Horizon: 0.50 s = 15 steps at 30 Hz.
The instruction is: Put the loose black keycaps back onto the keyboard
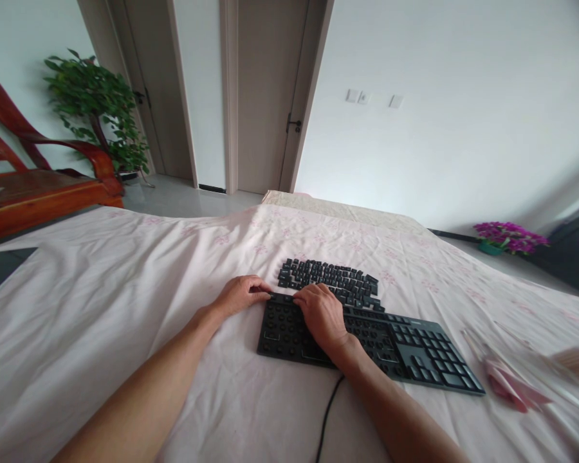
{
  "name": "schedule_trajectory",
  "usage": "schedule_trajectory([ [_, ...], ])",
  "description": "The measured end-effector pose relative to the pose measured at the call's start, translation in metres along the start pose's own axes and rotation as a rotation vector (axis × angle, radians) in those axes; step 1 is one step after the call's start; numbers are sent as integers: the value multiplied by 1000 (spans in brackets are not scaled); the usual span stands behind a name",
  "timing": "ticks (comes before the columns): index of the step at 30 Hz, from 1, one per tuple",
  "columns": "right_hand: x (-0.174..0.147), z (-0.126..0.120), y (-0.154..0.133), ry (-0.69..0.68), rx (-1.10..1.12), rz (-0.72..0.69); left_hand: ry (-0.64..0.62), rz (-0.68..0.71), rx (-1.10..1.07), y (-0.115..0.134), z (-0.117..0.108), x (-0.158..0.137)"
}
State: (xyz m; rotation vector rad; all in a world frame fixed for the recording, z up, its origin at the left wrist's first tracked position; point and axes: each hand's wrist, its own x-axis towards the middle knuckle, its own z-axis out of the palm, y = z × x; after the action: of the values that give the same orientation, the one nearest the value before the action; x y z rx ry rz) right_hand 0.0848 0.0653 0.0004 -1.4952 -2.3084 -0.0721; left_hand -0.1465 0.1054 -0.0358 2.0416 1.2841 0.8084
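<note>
A black keyboard [444,347] lies on the pink-flowered cloth. Keycaps sit on its right part, while the left part shows bare key posts. My left hand [244,294] is closed at the keyboard's far left corner, thumb and fingers pinching its edge. Over the left part of the keyboard reaches my right hand [322,315], its fingers bunched near the top row. Whatever is between those fingertips is hidden. Just beyond the keyboard, many loose black keycaps [340,276] are spread in rough rows on the cloth.
A black cable [327,418] runs toward me from the keyboard. To the right lie a pink item [511,386] and clear plastic wrapping [535,357]. A dark flat object [2,267] rests at far left. A wooden chair [53,180] stands beyond, before a green plant [94,103].
</note>
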Motion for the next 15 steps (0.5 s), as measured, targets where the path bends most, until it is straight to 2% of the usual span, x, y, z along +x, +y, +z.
schedule_trajectory([
  [8,-2,2,-2,4,-81,-37,-1,6,-3,-1,0,1],
  [15,-5,4,-5,1,-158,-127,-5,-7,-2,3,0,0],
])
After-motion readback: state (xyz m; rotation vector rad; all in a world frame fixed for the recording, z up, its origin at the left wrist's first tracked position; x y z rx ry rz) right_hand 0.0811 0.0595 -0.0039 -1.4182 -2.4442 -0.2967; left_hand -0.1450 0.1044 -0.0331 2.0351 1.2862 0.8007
